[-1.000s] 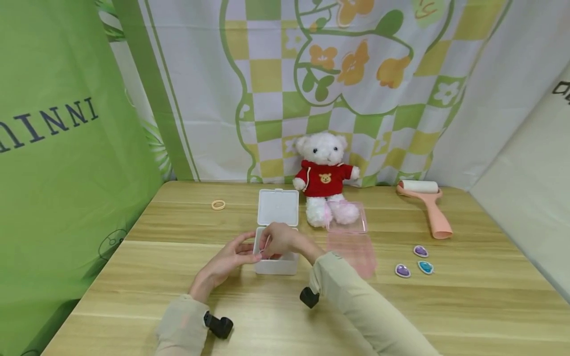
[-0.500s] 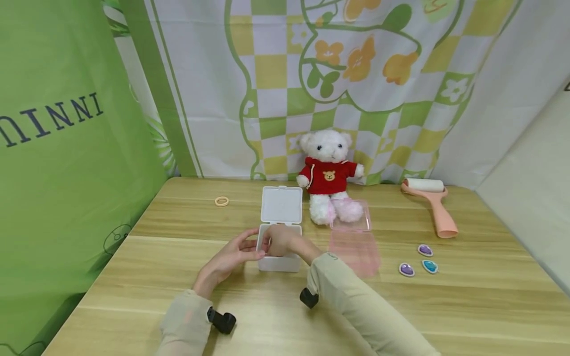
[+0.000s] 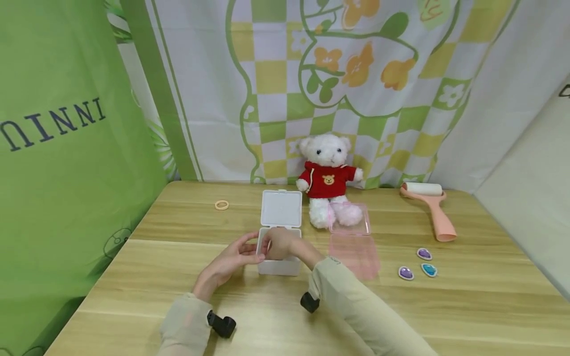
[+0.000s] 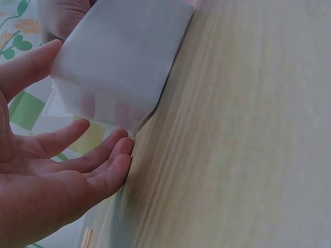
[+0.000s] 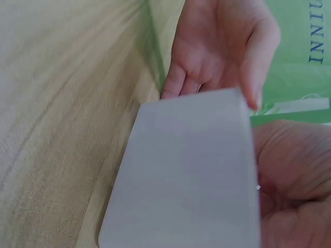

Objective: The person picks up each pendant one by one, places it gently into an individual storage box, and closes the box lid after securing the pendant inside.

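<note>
A small white plastic box (image 3: 279,268) stands on the wooden table with its hinged lid (image 3: 281,208) tipped back. My left hand (image 3: 229,258) steadies its left side, thumb at the near rim corner. In the left wrist view the other fingertips (image 4: 123,145) lie along the lower edge of the box's side. My right hand (image 3: 281,243) reaches down into the box from above, fingers bent. The box wall (image 5: 186,170) covers those fingertips in the right wrist view, so whether they hold anything is hidden; a tiny bright glint shows beside the palm.
Right of the white box, a pink see-through case (image 3: 354,254) lies open before a white teddy bear (image 3: 327,180) in red. Two purple gems (image 3: 405,273) and a blue gem (image 3: 429,269) lie farther right, below a lint roller (image 3: 434,210). A pale ring (image 3: 221,204) sits back left.
A second ago a thin shiny piece showed at my right fingertips; now the fingers sit deeper in the box and it is out of sight. The left hand keeps its place.
</note>
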Available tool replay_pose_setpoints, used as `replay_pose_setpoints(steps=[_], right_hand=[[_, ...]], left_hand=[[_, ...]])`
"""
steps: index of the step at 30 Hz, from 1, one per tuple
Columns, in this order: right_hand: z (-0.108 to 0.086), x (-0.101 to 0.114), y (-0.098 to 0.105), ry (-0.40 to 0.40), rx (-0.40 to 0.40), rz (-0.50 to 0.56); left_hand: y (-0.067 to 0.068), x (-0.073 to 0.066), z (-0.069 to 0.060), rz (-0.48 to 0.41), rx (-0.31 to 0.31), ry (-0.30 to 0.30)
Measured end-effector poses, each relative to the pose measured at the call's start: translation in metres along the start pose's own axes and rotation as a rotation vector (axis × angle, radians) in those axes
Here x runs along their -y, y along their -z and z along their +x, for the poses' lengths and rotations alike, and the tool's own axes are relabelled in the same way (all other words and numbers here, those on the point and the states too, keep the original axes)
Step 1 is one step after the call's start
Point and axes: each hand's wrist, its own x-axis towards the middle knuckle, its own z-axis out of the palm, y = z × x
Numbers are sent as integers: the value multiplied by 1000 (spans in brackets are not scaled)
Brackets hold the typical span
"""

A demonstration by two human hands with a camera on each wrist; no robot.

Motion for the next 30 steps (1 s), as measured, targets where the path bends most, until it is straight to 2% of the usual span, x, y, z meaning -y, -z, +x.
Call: replay_pose_setpoints(steps=[5, 9, 11, 14, 17, 19, 27, 30], right_hand=[[-15, 2, 8, 24, -116, 94], [-29, 0, 22, 39, -172, 156], [-38, -2, 30, 34, -193, 228], [-53, -11, 42, -6, -233, 391], [-66, -26, 52, -31, -277, 550], [-74, -38, 58, -29, -307, 609], [-113, -87, 95, -13, -374, 703], [-129, -101, 111, -26, -398, 716]], left_hand=[[-3, -2, 2, -3, 0, -9], [-3, -2, 0, 10, -3, -13], [-2, -2, 0, 12, -10, -15], [-2, -1, 0, 3, -17, -32], [-1, 0, 0, -4, -12, -53], [-1, 1, 0, -7, -10, -57], [-3, 2, 1, -20, 39, -52], [-3, 0, 2, -22, 34, -57]])
